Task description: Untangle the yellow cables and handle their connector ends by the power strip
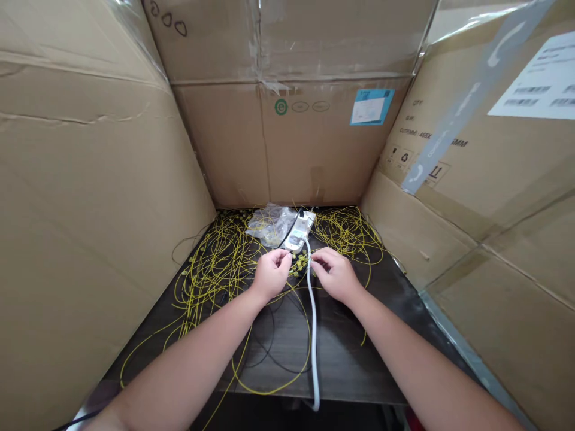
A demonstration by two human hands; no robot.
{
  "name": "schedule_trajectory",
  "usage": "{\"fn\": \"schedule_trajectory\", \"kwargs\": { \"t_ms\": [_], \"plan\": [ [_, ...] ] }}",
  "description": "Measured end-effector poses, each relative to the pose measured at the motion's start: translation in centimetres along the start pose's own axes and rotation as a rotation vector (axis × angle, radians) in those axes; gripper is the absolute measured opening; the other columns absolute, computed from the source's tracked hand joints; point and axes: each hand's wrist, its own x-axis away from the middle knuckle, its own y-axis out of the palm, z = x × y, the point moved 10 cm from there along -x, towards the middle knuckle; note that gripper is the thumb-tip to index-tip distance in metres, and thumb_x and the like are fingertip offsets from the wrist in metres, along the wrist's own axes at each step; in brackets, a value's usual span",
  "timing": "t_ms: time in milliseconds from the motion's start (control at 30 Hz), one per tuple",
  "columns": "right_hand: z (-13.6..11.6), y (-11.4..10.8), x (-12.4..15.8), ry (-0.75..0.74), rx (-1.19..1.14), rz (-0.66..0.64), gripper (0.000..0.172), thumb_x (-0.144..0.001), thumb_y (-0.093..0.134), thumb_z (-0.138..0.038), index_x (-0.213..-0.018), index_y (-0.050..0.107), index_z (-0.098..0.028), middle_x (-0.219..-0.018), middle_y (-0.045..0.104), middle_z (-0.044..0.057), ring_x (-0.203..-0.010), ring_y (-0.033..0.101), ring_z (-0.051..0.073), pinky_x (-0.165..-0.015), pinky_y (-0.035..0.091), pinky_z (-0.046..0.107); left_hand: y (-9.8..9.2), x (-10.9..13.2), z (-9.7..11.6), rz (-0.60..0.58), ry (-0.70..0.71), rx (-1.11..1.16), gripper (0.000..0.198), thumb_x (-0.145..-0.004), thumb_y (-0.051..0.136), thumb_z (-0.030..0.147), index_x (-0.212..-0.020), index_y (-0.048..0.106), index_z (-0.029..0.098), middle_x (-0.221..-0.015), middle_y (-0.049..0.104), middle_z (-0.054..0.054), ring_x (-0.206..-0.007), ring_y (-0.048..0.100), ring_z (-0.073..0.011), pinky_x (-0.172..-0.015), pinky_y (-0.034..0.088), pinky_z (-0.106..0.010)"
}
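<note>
- Table [350,359]: dark, boxed in by cartons [309,161] on three sides.
- Wires [194,293] (yellow, tangled): on it, both sides of the power strip [299,233].
- Left hand [271,276], right hand [335,275]: fingertips together near the cord [314,335]; grip contents indiscernible.

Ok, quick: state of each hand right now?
Left hand: closed in a pinch; whether it holds anything can't be told.
Right hand: curled at the white cable; can't tell if closed or holding anything.
</note>
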Motion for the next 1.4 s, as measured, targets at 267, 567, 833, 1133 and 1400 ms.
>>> {"fn": "schedule_trajectory", "kwargs": {
  "t_ms": [267,567,833,1133,1400],
  "plan": [
    [-1.8,4.4,-3.5,-0.147,0.343,-0.26,0.01,-0.075,0.054,-0.017,-0.078,0.063,-0.02,-0.079,0.063,0.005,-0.075,0.057,0.015,-0.068,0.042,0.025,-1.3,-0.5,-0.8,0.071,0.028,-0.004,0.024,-0.075,0.051,0.033,-0.069,0.06,0.012,-0.053,0.046,0.003,-0.047,0.038,-0.0074,-0.045,0.03,-0.019],
    [-2.9,1.6,-3.5,-0.133,0.253,-0.144,0.014,-0.079,0.051,-0.021,-0.077,0.064,-0.018,-0.078,0.062,0.006,-0.071,0.055,0.014,-0.067,0.042,0.025,-0.8,-0.3,-0.4,0.038,0.031,-0.012,0.024,-0.075,0.049,0.032,-0.067,0.06,0.012,-0.051,0.046,0.003,-0.046,0.039,-0.0077,-0.045,0.031,-0.019],
    [-2.2,0.8,-0.4,0.053,-0.004,-0.131,0.019,-0.081,0.05,-0.029,-0.083,0.064,-0.018,-0.07,0.061,0.002,-0.056,0.05,0.011,-0.054,0.039,0.023,0.9,1.1,1.8,-0.092,0.214,-0.175,0.022,-0.079,0.049,0.03,-0.075,0.064,0.014,-0.058,0.056,0.0,-0.051,0.047,-0.0094,-0.05,0.037,-0.021],
    [-3.1,0.8,0.3,-0.021,-0.096,-0.119,0.024,-0.08,0.046,-0.02,-0.059,0.056,-0.017,-0.058,0.054,0.001,-0.055,0.048,0.011,-0.055,0.037,0.023,1.9,1.6,2.8,-0.187,0.299,-0.169,0.02,-0.076,0.054,0.022,-0.092,0.064,0.013,-0.07,0.064,-0.004,-0.057,0.057,-0.0116,-0.055,0.046,-0.023],
    [-3.0,0.8,0.9,-0.052,-0.027,-0.081,0.019,-0.07,0.048,-0.013,-0.052,0.049,-0.017,-0.051,0.048,-0.002,-0.05,0.043,0.008,-0.052,0.033,0.021,3.4,2.7,4.4,-0.339,0.49,-0.251,0.023,-0.077,0.05,0.015,-0.094,0.066,0.016,-0.086,0.068,-0.007,-0.072,0.062,-0.0141,-0.069,0.049,-0.026]
  ]
}}
